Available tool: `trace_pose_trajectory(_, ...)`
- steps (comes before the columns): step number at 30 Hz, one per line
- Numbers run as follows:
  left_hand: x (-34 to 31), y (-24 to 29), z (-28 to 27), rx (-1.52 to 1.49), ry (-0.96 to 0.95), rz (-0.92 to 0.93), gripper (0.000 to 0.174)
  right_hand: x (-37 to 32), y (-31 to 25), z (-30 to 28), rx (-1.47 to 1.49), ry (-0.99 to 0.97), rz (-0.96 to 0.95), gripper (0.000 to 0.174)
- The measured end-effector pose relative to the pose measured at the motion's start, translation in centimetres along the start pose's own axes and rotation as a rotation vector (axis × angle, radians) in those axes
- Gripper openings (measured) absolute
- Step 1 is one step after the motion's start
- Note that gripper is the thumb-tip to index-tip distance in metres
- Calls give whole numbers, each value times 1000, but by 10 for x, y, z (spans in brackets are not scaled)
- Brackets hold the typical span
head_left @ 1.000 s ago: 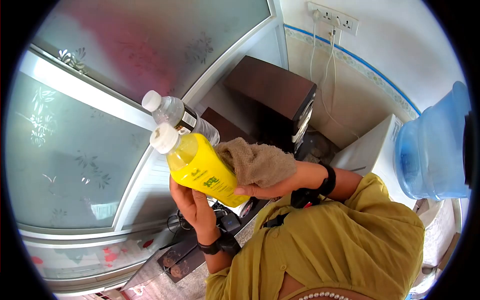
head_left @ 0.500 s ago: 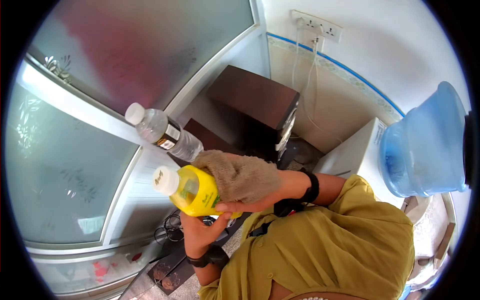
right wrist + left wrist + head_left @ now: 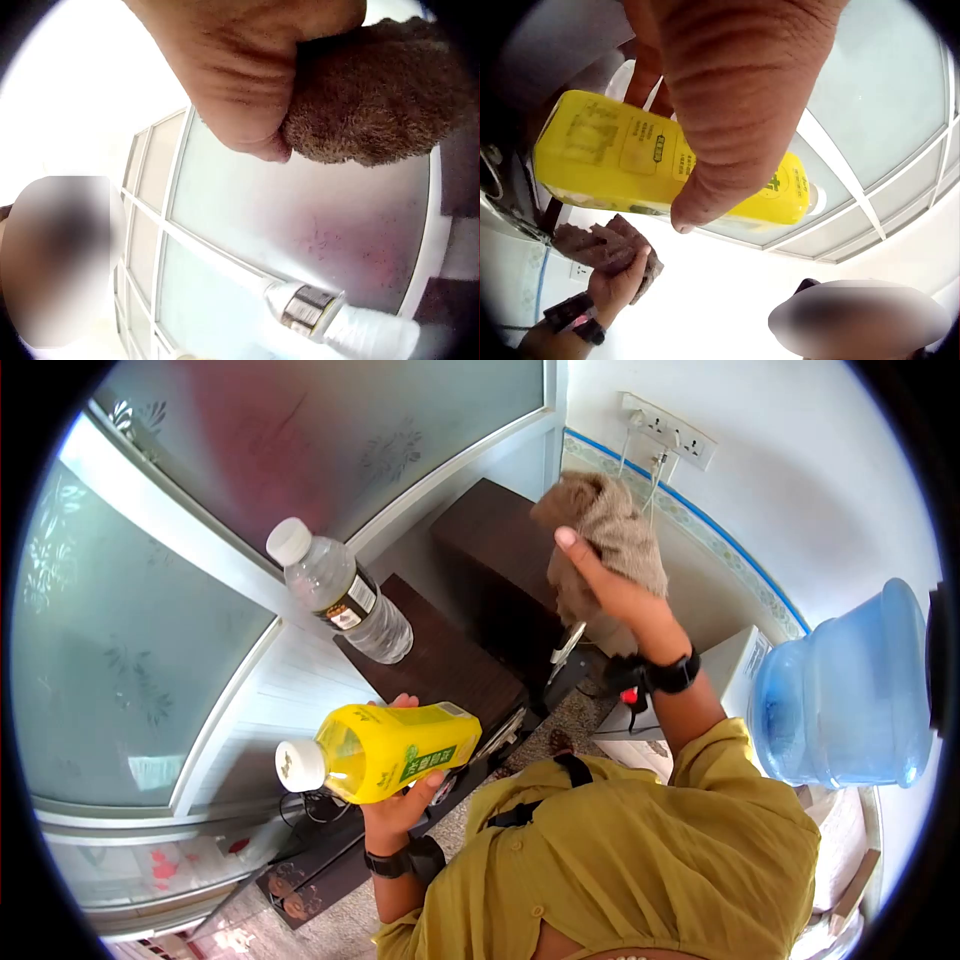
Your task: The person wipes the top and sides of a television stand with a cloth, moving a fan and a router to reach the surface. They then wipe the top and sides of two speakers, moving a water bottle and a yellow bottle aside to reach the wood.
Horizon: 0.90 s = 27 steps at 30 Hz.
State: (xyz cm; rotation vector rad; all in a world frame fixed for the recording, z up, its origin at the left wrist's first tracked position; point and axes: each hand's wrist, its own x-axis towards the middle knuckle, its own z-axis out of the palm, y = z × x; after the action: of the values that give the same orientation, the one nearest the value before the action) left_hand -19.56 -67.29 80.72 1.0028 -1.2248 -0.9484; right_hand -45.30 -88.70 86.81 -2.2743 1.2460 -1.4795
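Observation:
A yellow bottle (image 3: 385, 745) with a white cap and green lettering lies tilted almost level in my left hand (image 3: 393, 815). The left wrist view shows that thumb laid across the bottle's side, with fingers round the far side. My right hand (image 3: 628, 600) grips a bunched brown cloth (image 3: 615, 545), raised well apart from the bottle, its thumb against the fabric. Behind the yellow bottle, a clear plastic bottle (image 3: 345, 595) with a white cap and black label stands on a dark wooden surface (image 3: 435, 645).
A dark wooden box (image 3: 490, 545) rises behind the surface, below the right hand's cloth. Frosted sliding doors (image 3: 150, 650) border the left. A blue water jug (image 3: 840, 690) stands at right; a socket strip (image 3: 668, 430) with plugged cords is on the wall.
My right hand has lifted the cloth off the yellow bottle, up and to the right. The left hand has tipped the bottle nearer level, its cap now pointing left.

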Motion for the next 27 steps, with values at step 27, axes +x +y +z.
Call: trace_pose_trajectory(27,7,-35,12,28,38,70,52,75,51,126,-463,-929,-819,11)
